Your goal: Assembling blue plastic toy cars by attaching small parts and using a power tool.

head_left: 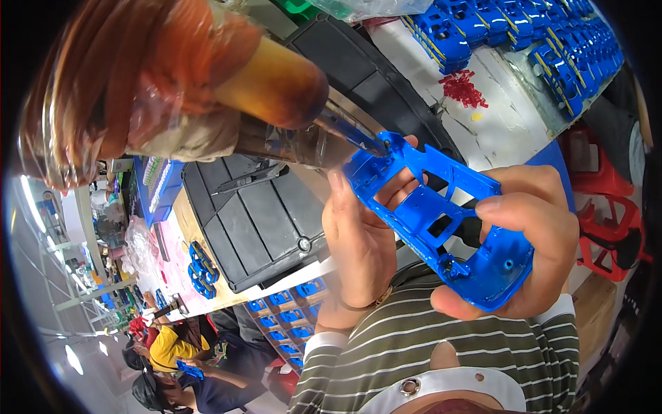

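Observation:
Both my hands hold a blue plastic toy car body shell (420, 210), its hollow side with cut-out windows turned up. My left hand (358, 241) is closed on its far left end, thumb at the edge and fingers partly hidden behind. Around the near right end wraps my right hand (534, 221), its thumb over the rim. A bulky tool (172, 83), wrapped in brown tape and clear plastic, reaches in from the upper left. Its narrow metal tip (355, 127) meets or nearly meets the shell's far end; exact contact I cannot tell.
Black ribbed panels (255, 221) lie beyond my hands. Small red pieces (463, 90) are heaped on the white table (483, 131), near rows of blue shells (496, 27). Red stools (607, 207) stand at right. Co-workers (207, 366) are at lower left, beside a rack of blue parts (286, 317).

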`<action>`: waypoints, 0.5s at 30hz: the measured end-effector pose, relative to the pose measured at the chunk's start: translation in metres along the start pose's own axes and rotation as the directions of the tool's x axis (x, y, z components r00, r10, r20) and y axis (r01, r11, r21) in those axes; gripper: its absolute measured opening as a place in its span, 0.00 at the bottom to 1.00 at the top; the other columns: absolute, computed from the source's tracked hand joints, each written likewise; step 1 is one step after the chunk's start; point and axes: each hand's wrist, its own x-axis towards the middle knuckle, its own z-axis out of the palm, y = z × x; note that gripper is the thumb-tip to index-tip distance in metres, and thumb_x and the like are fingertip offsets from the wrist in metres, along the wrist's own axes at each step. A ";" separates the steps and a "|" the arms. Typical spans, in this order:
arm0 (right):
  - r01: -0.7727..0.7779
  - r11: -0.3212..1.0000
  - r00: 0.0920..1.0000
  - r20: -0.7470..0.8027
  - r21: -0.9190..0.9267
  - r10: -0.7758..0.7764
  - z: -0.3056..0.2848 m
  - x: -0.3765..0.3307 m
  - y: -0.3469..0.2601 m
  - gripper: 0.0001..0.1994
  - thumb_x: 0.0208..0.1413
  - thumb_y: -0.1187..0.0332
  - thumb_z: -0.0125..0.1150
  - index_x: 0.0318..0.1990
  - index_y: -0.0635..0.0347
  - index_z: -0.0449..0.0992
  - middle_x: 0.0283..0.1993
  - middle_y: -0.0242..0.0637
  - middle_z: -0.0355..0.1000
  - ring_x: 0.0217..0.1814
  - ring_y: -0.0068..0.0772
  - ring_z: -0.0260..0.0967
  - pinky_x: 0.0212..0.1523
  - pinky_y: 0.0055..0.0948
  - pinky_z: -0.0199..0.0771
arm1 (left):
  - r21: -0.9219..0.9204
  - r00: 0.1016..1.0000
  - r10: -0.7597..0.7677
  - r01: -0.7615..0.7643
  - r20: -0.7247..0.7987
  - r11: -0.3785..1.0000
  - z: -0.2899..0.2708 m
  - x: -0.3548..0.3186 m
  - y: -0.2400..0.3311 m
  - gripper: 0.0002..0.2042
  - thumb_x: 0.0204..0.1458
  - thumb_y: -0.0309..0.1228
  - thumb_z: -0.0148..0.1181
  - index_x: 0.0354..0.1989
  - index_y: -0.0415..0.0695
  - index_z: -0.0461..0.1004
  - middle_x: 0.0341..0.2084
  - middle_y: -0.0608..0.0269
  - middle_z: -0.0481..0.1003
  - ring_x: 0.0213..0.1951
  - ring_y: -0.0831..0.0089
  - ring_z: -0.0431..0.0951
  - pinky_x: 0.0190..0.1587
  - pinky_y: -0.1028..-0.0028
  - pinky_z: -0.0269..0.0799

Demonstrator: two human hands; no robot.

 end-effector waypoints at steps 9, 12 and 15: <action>0.033 0.999 0.999 -0.035 0.030 -0.032 0.001 -0.002 0.000 0.38 0.31 0.50 0.77 0.44 0.63 0.62 0.39 0.54 0.69 0.36 0.36 0.68 0.32 0.25 0.70 | -0.084 0.999 -0.041 0.042 0.013 0.996 -0.001 0.000 0.004 0.30 0.61 0.51 0.36 0.55 0.33 0.59 0.50 0.40 0.67 0.44 0.61 0.75 0.47 0.69 0.73; 0.013 1.000 0.998 0.068 0.019 -0.014 -0.006 0.000 -0.003 0.39 0.30 0.53 0.78 0.45 0.63 0.61 0.41 0.55 0.67 0.38 0.36 0.68 0.33 0.25 0.71 | -0.049 1.000 -0.001 0.001 -0.004 0.999 0.002 -0.005 0.004 0.30 0.60 0.52 0.35 0.56 0.33 0.59 0.50 0.40 0.67 0.45 0.62 0.75 0.47 0.69 0.73; -0.014 1.000 0.985 0.173 0.007 0.012 -0.014 0.003 -0.005 0.40 0.29 0.55 0.79 0.47 0.62 0.59 0.45 0.55 0.65 0.40 0.37 0.68 0.34 0.26 0.71 | -0.111 0.998 -0.046 0.042 -0.036 0.993 0.003 -0.005 0.005 0.31 0.60 0.52 0.35 0.56 0.33 0.59 0.50 0.40 0.68 0.45 0.62 0.75 0.47 0.69 0.73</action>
